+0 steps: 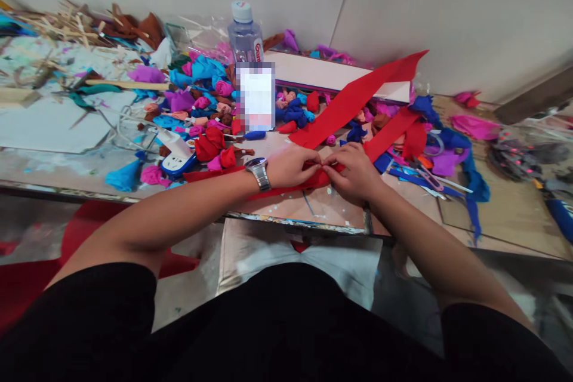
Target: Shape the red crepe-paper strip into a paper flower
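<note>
The left hand (pixel 290 167) has its thumb and fingers drawn together in a pinch, their tips on a red strip (pixel 319 181). The right hand (pixel 353 174) meets it almost tip to tip, its thumb and forefinger closed on the same strip, its other fingers curled. The red strip lies under and between the two hands, running left along the table (pixel 286 208) beneath the left wrist, which wears a watch (pixel 258 173). Just beyond the fingertips, a second strip (pixel 362 98) slants away to the right across a white box (pixel 340 76); a third strip (pixel 394 130) runs out from behind the right hand. To the right of that hand lie scissors (pixel 430 179) and blue strips (pixel 474 176). Beyond the left hand and a little to its left, a phone (pixel 256 98), partly blurred, stands out against the bottle (pixel 245 36) behind it. Left of the left hand, near the watch, are red flowers (pixel 209 143), with a socket (pixel 179 161) next to them holding a white plug (pixel 172 142). Farther left of that hand are pliers (pixel 92 95), and beyond them, by the wall, a pile of sticks (pixel 71 24).
</note>
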`<state>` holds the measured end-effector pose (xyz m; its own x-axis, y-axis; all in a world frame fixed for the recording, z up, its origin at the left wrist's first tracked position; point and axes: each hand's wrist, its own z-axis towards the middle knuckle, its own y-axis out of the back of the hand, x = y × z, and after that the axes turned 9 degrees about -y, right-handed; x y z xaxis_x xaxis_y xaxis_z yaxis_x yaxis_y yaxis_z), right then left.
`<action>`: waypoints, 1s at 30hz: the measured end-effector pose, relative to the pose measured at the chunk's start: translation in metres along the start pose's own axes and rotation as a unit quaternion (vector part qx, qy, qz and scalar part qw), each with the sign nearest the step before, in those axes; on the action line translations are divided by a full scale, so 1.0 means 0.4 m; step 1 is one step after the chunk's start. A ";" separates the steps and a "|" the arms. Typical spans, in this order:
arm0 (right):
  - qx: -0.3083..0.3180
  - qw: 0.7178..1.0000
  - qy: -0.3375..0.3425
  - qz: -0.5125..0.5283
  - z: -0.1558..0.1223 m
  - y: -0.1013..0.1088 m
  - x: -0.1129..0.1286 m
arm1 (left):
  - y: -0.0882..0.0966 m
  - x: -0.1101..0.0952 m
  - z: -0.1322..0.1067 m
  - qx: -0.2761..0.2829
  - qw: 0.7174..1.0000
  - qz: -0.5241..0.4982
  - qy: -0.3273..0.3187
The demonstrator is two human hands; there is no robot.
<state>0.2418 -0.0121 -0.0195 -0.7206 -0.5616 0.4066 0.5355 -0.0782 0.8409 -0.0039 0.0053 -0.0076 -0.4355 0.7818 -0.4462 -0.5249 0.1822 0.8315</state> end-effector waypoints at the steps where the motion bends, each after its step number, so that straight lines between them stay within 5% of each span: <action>1: -0.006 1.000 0.000 -0.001 0.001 0.000 0.001 | 0.001 -0.001 0.000 0.001 1.000 0.001 0.002; 30: -0.012 1.000 0.018 0.022 0.003 0.003 0.007 | 0.016 0.010 0.012 0.030 0.994 -0.107 0.019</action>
<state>0.2399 -0.0127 -0.0169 -0.6809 -0.5933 0.4294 0.5761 -0.0719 0.8142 -0.0056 0.0125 -0.0026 -0.3472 0.6982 -0.6261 -0.5642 0.3778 0.7341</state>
